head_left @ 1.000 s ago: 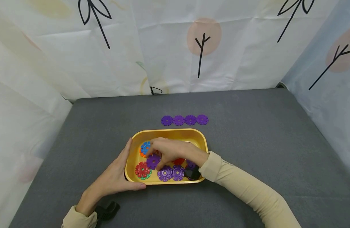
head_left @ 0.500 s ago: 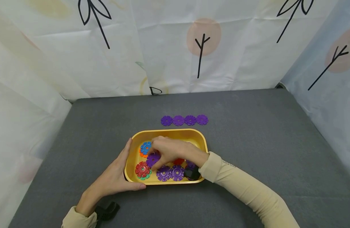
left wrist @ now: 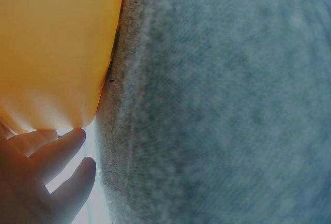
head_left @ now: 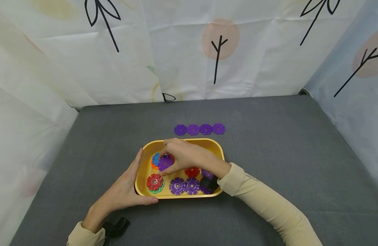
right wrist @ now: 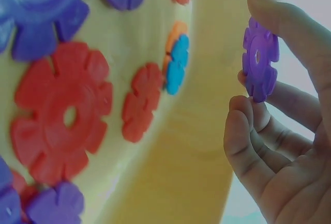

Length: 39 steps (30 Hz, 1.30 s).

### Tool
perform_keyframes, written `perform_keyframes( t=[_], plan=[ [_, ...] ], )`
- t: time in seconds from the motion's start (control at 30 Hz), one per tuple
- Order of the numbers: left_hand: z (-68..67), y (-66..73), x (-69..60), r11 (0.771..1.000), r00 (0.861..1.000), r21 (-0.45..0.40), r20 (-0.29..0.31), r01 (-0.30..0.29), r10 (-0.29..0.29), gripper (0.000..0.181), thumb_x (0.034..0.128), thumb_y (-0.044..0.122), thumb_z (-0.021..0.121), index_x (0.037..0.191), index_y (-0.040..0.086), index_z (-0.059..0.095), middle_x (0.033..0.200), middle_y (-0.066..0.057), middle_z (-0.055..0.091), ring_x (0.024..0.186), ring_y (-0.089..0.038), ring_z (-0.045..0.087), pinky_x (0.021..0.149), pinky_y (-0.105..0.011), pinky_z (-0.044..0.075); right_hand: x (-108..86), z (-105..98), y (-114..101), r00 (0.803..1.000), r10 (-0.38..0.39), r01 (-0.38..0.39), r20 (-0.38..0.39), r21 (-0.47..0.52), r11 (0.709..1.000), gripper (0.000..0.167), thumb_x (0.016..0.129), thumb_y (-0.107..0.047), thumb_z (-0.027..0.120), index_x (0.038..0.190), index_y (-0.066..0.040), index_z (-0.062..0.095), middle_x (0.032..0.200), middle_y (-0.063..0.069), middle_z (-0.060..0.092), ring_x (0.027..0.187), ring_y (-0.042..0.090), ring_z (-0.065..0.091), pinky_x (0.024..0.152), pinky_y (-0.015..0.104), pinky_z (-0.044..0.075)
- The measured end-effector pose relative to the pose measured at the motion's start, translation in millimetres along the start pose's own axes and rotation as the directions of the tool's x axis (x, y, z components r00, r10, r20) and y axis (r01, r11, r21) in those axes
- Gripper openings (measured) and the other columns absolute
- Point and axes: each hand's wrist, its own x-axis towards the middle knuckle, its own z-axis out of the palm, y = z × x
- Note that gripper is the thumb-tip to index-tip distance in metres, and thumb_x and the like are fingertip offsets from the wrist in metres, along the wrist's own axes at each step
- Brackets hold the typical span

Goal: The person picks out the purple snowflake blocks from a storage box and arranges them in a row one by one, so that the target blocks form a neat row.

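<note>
A row of four discs (head_left: 193,129) lies on the table (head_left: 269,150) behind the tray (head_left: 176,197).

A gray tabletop (head_left: 269,147) sits in the middle. Behind it hangs a wrinkly white sheet (head_left: 176,48) with black leaves (head_left: 91,15) and a pinky-orange circle (head_left: 229,37) with a twig (head_left: 218,51) inside. The right-hand sheet (head_left: 342,51) looks bluish.
</note>
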Motion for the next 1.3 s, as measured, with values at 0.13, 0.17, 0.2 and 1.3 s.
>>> perform_keyframes(
  t=[0.13,0.17,0.2,1.3],
  plan=[
    [-0.2,0.3,0.0,1.0,1.0,-0.002,-0.001,0.001,-0.001,0.146,0.0674,0.052,0.092,0.165,0.021,-0.013,0.171,-0.017,0.014,0.149,-0.043,0.036,0.112,-0.068,0.038,-4.6,-10,2,0.999,-0.001,0.001,-0.04,0.007,1.0,0.053,0.083,-0.044,0.085,0.124,-0.01,0.075,0.1,0.004,0.062,0.083,0.013,0.048,0.07,0.021,0.039],
    [-0.4,0.3,0.0,1.0,1.0,-0.003,-0.002,0.0,0.0,0.146,0.0673,0.052,0.092,0.165,0.022,-0.013,0.171,-0.017,0.014,0.148,-0.042,0.036,0.112,-0.068,0.038,-6.1,-13,4,0.999,-0.003,0.003,-0.054,0.007,1.0,0.053,0.083,-0.043,0.085,0.123,-0.011,0.075,0.097,0.003,0.061,0.081,0.013,0.047,0.068,0.02,0.038],
    [-0.5,0.4,0.0,1.0,1.0,-0.003,-0.002,0.0,0.0,0.146,0.0673,0.052,0.092,0.165,0.022,-0.013,0.171,-0.017,0.014,0.148,-0.042,0.036,0.112,-0.068,0.037,-8.0,-16,5,0.998,0.0,0.0,-0.066,0.008,1.0,0.052,0.083,-0.042,0.085,0.123,-0.011,0.075,0.096,0.003,0.06,0.08,0.013,0.046,0.067,0.02,0.037],
    [1.4,0.8,0.3,1.0,1.0,0.004,-0.014,0.011,-0.011,0.146,0.0657,0.054,0.092,0.165,0.015,-0.008,0.17,-0.017,0.018,0.144,-0.04,0.04,0.111,-0.068,0.04,-92.8,-62,111,0.884,0.319,-0.326,-0.342,0.038,0.945,0.051,0.081,-0.03,0.088,0.12,0.0,0.074,0.09,0.013,0.058,0.077,0.021,0.049,0.067,0.029,0.042]
  ],
)
